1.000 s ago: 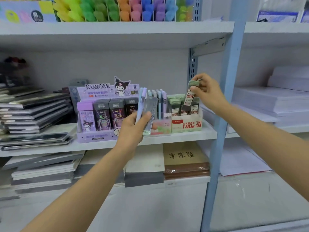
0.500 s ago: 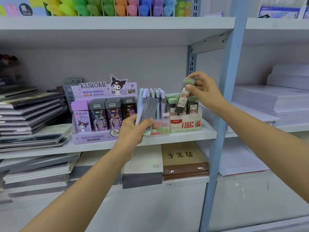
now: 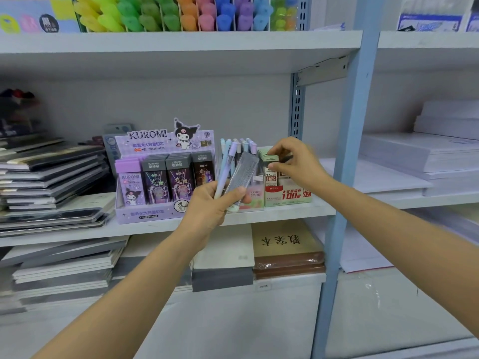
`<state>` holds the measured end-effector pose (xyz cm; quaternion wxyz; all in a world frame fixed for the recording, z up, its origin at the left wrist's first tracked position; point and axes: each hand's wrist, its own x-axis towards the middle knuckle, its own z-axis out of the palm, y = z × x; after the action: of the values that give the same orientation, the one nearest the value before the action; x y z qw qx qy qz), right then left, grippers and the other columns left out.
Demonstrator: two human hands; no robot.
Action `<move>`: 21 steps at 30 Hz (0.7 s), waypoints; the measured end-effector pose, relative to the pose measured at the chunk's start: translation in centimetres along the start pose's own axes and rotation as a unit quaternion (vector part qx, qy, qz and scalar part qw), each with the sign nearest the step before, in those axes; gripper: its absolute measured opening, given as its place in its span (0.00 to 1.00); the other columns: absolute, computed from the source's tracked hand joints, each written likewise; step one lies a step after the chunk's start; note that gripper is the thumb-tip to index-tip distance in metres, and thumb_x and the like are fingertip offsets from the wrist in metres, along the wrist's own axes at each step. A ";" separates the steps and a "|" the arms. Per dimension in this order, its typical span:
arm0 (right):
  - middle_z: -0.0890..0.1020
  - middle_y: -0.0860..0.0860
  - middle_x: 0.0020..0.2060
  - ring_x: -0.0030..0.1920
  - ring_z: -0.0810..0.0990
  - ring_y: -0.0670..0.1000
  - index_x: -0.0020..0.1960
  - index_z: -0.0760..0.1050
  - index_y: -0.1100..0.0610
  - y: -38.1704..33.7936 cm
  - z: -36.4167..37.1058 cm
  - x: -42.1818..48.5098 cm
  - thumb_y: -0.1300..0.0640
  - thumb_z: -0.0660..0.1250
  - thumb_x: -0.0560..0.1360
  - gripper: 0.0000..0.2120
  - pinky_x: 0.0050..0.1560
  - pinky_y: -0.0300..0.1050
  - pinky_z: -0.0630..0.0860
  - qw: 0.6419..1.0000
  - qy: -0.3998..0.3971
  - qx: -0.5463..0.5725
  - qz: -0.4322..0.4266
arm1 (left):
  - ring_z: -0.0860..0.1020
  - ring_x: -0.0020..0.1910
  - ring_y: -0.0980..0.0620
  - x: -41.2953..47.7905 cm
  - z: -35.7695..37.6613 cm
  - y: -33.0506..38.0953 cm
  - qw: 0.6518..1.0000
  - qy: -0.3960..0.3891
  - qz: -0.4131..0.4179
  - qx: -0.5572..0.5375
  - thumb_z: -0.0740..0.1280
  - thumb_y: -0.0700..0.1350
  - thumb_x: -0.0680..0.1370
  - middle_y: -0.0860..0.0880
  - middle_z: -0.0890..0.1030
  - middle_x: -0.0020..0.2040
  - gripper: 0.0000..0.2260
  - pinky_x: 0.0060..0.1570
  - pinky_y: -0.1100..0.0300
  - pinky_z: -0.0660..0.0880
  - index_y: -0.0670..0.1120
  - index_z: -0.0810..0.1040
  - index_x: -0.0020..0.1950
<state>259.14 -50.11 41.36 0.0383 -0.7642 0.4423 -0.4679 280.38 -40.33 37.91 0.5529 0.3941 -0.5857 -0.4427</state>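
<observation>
My left hand (image 3: 211, 203) grips two things in front of the middle shelf: a lilac pen (image 3: 226, 168) and a clear grey lead case (image 3: 239, 177) with a mint end. My right hand (image 3: 295, 161) pinches the green cap of a lead refill tube (image 3: 270, 167) that stands in the white and red display box (image 3: 287, 194). The tube's lower part sits inside the box among other tubes.
A purple Kuromi display box (image 3: 166, 174) with lead boxes stands left of a clear pen holder (image 3: 252, 196). Stacked notebooks (image 3: 49, 177) fill the left shelf. A blue shelf post (image 3: 347, 151) rises on the right, with white paper stacks (image 3: 425, 156) beyond it. Coloured highlighters (image 3: 186, 14) line the top shelf.
My right hand has lowered the green-capped tube from above the display box down into it. My left hand has kept its hold on the pen and case.
</observation>
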 end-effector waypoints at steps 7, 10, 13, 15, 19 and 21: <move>0.73 0.46 0.53 0.46 0.75 0.42 0.59 0.78 0.51 -0.4 -1.0 -0.9 0.56 0.69 0.76 0.12 0.52 0.39 0.76 0.998 0.030 0.049 0.003 | 0.72 0.21 0.62 -0.3 0.0 0.4 1.000 -0.011 0.007 -0.007 0.71 0.44 0.74 0.42 0.85 0.41 0.14 0.20 0.70 0.61 0.47 0.76 0.58; 0.75 0.44 0.57 0.52 0.77 0.42 0.59 0.78 0.50 -1.3 -1.9 -2.1 0.58 0.67 0.77 0.12 0.55 0.42 0.78 0.988 -0.014 0.151 -0.041 | 0.72 0.20 0.62 -0.4 0.2 0.6 1.000 -0.012 0.001 -0.007 0.70 0.43 0.76 0.42 0.85 0.40 0.14 0.19 0.70 0.61 0.46 0.72 0.60; 0.75 0.44 0.65 0.63 0.75 0.45 0.62 0.79 0.49 -1.9 -1.9 -3.3 0.59 0.69 0.75 0.16 0.58 0.42 0.76 0.970 -0.155 0.154 -0.105 | 0.68 0.19 0.60 -0.2 0.8 0.8 1.000 -0.022 -0.009 -0.017 0.71 0.45 0.75 0.42 0.85 0.39 0.13 0.19 0.69 0.60 0.47 0.73 0.58; 0.77 0.46 0.63 0.64 0.75 0.46 0.61 0.79 0.51 -1.9 -1.5 -3.8 0.59 0.71 0.74 0.16 0.58 0.43 0.75 0.967 -0.185 0.124 -0.120 | 0.63 0.18 0.58 -0.2 1.1 1.0 0.999 -0.031 -0.014 -0.029 0.70 0.47 0.76 0.42 0.85 0.40 0.12 0.19 0.68 0.58 0.46 0.75 0.57; 0.84 0.48 0.50 0.51 0.81 0.50 0.55 0.83 0.53 -1.7 -1.1 -4.1 0.60 0.71 0.74 0.10 0.49 0.44 0.77 0.977 -0.108 0.155 -0.100 | 0.56 0.20 0.57 -0.5 1.6 1.3 0.997 -0.056 -0.005 -0.060 0.65 0.65 0.72 0.43 0.85 0.47 0.24 0.20 0.66 0.54 0.47 0.81 0.55; 0.85 0.45 0.47 0.49 0.82 0.47 0.54 0.83 0.50 -1.6 -1.1 -4.2 0.59 0.70 0.75 0.09 0.47 0.41 0.78 0.977 -0.087 0.182 -0.073 | 0.56 0.19 0.58 -0.5 1.6 1.5 0.996 -0.061 0.010 -0.070 0.64 0.68 0.69 0.44 0.85 0.49 0.24 0.20 0.66 0.54 0.51 0.83 0.52</move>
<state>258.59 -45.72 39.85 0.1807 -0.8122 0.2878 -0.4742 278.90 -39.28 39.15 0.5464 0.3213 -0.5898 -0.5003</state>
